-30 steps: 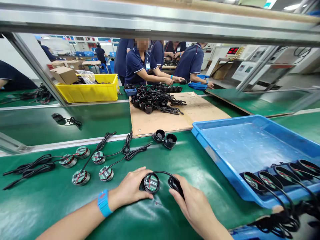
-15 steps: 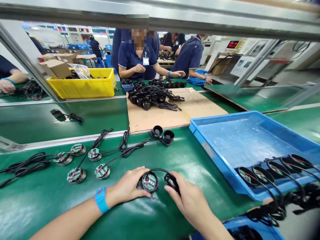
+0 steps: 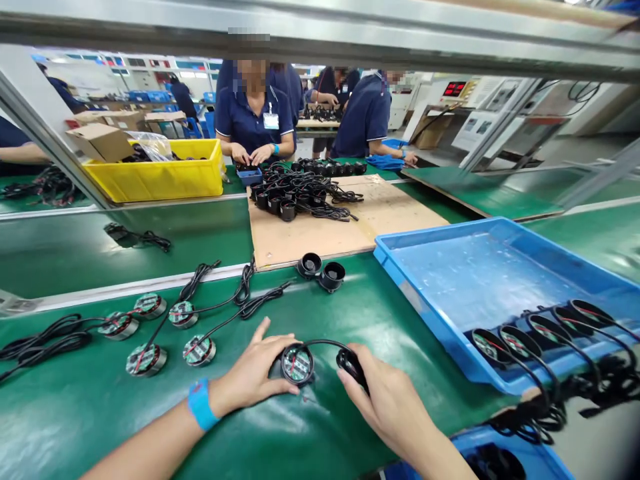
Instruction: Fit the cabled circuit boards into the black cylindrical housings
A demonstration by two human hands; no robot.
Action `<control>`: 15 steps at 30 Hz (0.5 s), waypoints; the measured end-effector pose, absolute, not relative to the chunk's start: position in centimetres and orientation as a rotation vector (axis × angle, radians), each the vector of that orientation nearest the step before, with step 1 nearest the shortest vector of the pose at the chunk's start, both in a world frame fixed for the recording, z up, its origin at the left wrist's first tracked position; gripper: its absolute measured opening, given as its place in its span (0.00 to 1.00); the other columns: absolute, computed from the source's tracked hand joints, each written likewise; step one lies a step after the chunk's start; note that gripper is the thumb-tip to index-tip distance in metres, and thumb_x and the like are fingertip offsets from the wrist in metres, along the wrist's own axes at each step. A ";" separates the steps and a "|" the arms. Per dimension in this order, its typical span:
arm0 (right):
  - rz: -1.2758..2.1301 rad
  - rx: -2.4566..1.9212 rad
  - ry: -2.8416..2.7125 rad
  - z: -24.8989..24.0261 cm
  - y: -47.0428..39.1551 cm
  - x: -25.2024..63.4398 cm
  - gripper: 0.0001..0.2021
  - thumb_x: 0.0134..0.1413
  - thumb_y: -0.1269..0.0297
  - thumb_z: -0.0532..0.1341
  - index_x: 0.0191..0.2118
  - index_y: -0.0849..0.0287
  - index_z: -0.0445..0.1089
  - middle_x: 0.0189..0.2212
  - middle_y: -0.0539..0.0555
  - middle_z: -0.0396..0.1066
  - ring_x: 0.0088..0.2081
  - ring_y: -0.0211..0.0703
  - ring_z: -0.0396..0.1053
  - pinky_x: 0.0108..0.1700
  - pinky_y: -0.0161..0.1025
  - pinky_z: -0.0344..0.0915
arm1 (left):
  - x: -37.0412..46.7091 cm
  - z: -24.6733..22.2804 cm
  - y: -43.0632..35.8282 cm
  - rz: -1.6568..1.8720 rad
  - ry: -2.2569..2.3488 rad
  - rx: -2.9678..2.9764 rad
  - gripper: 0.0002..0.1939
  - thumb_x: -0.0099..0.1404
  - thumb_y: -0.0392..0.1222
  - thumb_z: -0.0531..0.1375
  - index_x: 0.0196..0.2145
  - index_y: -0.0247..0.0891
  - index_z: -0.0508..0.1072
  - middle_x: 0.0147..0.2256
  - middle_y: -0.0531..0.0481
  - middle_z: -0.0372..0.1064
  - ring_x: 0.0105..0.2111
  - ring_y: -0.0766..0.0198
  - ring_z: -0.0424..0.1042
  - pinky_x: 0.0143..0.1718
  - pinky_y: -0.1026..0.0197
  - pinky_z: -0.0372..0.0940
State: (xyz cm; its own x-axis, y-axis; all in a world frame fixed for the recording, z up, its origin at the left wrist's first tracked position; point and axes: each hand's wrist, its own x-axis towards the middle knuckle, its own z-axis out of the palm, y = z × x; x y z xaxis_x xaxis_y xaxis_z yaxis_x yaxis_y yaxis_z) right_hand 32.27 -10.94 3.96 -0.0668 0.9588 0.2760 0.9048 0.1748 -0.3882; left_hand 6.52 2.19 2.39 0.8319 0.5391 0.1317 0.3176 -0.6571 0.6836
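Observation:
My left hand (image 3: 257,373), with a blue band at the wrist, curves round a black round housing (image 3: 299,365) on the green mat, its thumb and fingers on the rim. A green circuit board with red wires shows inside the housing. From it a black cable arcs right to a coiled bundle (image 3: 352,368), which my right hand (image 3: 385,400) grips. Left of my hands lie several round motors with green boards, one of them a motor (image 3: 199,350) with its cable stretching up and right. Two black cups, one of them a cup (image 3: 332,276), stand beyond my hands.
A blue tray (image 3: 430,313) at the right holds several housings, cables hanging over its edge. Another blue bin (image 3: 543,460) is below. Cardboard (image 3: 390,207) bears piled cabled parts. Beyond are a yellow bin (image 3: 155,180), a metal bar overhead and people in dark blue shirts.
My right hand has shifted slightly right with the cable bundle. A finger of my left hand now lifts away from the housing. The person opposite has brought both hands together at the small blue box.

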 end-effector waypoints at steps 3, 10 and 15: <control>0.088 -1.752 -2.085 4.2 -10.0 32.4 0.29 0.60 0.51 0.65 0.60 0.64 0.64 0.52 0.67 0.74 0.52 0.60 0.74 0.51 0.57 0.74 | 6.7 1.6 2.4 0.263 0.595 2.359 0.40 0.63 0.64 0.65 0.65 0.41 0.62 0.63 0.34 0.65 0.67 0.42 0.60 0.70 0.27 0.35; 0.311 -1.475 -2.440 5.8 -5.9 28.2 0.38 0.49 0.56 0.74 0.64 0.57 0.64 0.56 0.62 0.73 0.52 0.59 0.75 0.55 0.56 0.74 | 4.3 6.0 2.7 0.239 0.689 2.389 0.70 0.48 0.67 0.73 0.74 0.37 0.39 0.72 0.32 0.42 0.70 0.40 0.50 0.66 0.42 0.59; 0.126 -1.379 -2.379 3.0 -5.8 29.0 0.30 0.51 0.54 0.72 0.59 0.58 0.70 0.47 0.59 0.79 0.38 0.54 0.81 0.36 0.45 0.80 | -1.4 10.8 12.3 0.728 1.292 2.508 0.36 0.74 0.58 0.54 0.68 0.29 0.56 0.67 0.38 0.58 0.67 0.48 0.60 0.67 0.49 0.57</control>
